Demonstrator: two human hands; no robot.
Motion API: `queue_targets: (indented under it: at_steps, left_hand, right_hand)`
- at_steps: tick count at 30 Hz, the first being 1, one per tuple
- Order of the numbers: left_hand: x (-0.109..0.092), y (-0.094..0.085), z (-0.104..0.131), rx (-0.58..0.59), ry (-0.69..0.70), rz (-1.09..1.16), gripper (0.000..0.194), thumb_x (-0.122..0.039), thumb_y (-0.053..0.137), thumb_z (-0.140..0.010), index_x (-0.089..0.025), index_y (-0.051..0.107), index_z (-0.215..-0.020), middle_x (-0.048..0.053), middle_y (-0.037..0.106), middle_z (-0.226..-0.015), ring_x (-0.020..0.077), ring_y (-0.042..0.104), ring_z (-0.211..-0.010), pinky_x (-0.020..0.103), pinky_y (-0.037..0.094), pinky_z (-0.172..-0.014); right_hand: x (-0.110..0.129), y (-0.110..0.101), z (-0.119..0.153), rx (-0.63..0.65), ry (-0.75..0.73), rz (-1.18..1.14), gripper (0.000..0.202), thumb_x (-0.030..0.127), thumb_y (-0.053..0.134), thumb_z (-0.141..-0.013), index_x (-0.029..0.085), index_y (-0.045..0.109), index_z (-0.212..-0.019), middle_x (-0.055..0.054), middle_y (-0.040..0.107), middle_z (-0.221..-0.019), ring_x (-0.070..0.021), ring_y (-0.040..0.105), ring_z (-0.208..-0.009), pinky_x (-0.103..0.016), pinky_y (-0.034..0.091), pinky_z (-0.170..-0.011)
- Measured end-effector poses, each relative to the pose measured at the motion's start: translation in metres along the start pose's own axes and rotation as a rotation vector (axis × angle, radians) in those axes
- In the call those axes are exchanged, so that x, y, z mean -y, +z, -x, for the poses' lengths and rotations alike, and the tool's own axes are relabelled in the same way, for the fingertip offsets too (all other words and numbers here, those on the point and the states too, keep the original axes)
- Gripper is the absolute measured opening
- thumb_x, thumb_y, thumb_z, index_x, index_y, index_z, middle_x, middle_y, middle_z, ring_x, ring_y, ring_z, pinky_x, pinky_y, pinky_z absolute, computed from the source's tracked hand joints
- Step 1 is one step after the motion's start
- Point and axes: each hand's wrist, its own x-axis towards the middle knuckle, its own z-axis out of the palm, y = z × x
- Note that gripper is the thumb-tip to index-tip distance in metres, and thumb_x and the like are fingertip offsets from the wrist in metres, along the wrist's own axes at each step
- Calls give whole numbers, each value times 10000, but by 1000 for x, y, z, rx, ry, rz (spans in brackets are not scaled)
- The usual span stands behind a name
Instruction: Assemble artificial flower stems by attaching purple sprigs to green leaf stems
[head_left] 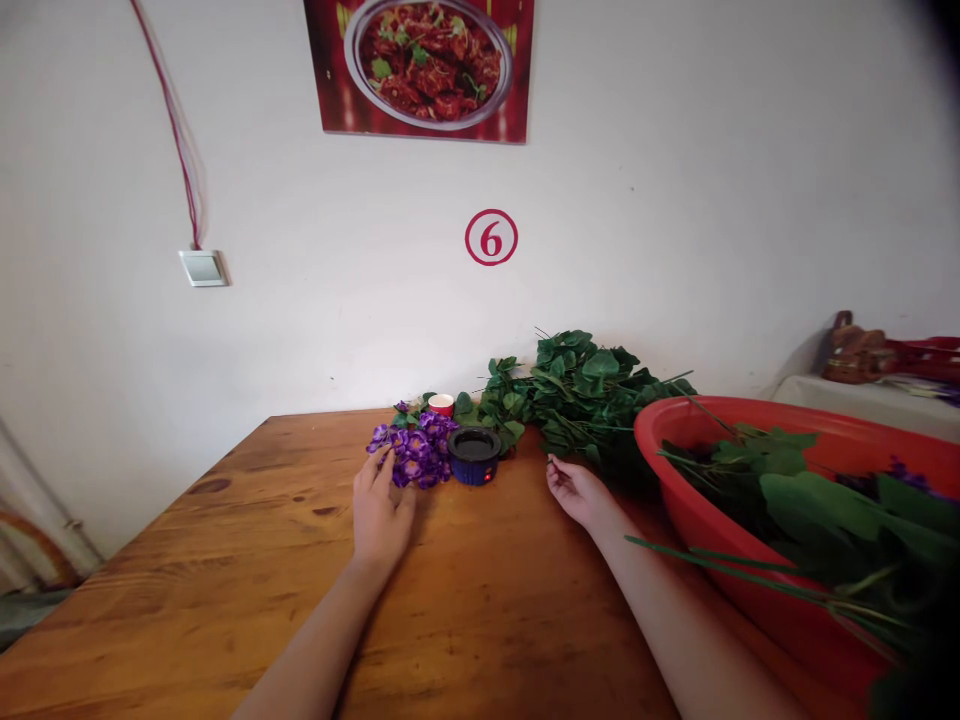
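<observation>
My left hand (pixel 381 508) reaches to the near left edge of a heap of purple artificial flowers (pixel 420 455). Its fingers are apart and its fingertips overlap the petals; no grip on them shows. To the right of the flowers stands a small round blue pot (pixel 474 460) with a wide black rim and a lit red switch. My right hand (pixel 576 490) is over the table right of the pot, fingers curled in with the thumb and index fingertips together. Whatever may be between them is too small to name.
Green artificial leaf stems (pixel 577 395) are piled against the wall. Behind the flowers sits a small red and white cup (pixel 441 404). A big red basin (pixel 675 455) of leafy stems fills the right side, some stems poking over its rim towards my right forearm. The wooden table (pixel 247 560) meets the wall.
</observation>
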Motion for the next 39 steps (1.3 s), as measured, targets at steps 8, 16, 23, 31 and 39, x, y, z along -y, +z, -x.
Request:
queue_targets:
  at_steps: [8, 16, 23, 31, 39]
  left_hand:
    - [1, -1, 0, -13, 8, -10, 536, -253, 507, -829, -181, 424, -1353, 115, 434, -1369, 283, 403, -1266, 437, 323, -1092]
    - [1, 0, 1, -18, 6, 3, 533, -250, 498, -838, -188, 414, -1361, 113, 419, -1380, 283, 388, -1277, 444, 316, -1096]
    - [4, 2, 1, -12, -29, 7, 507, -253, 512, -833, -163, 459, -1329, 128, 435, -1361, 288, 408, -1255, 454, 330, -1085]
    - [4, 3, 1, -47, -11, 28, 503, -258, 536, -823, -160, 481, -1313, 130, 452, -1345, 290, 420, -1245, 471, 344, -1073]
    - [4, 2, 0, -50, 6, 38, 489, -240, 545, -824, -160, 488, -1303, 133, 457, -1353, 293, 416, -1256, 491, 343, -1074]
  right_hand:
    - [-11, 25, 20, 108, 39, 22, 101, 37, 625, -738, 126, 582, -719, -23, 563, -670, -84, 566, -589, -137, 483, -476]
    - [-18, 38, 40, 140, -68, 103, 111, 145, 701, -664, 133, 605, -717, -5, 574, -622, -101, 546, -549, -188, 447, -465]
    - [-9, 51, 61, 226, -69, 34, 157, 161, 711, -665, 106, 632, -788, -19, 585, -682, -89, 539, -568, -170, 424, -466]
    - [4, 56, 77, 280, 14, -134, 102, 53, 603, -714, 107, 615, -800, -24, 551, -697, -74, 482, -558, -158, 422, -440]
    - [14, 54, 85, 522, 122, -322, 126, 34, 489, -763, 107, 575, -820, -15, 479, -726, -65, 438, -564, -146, 431, -447]
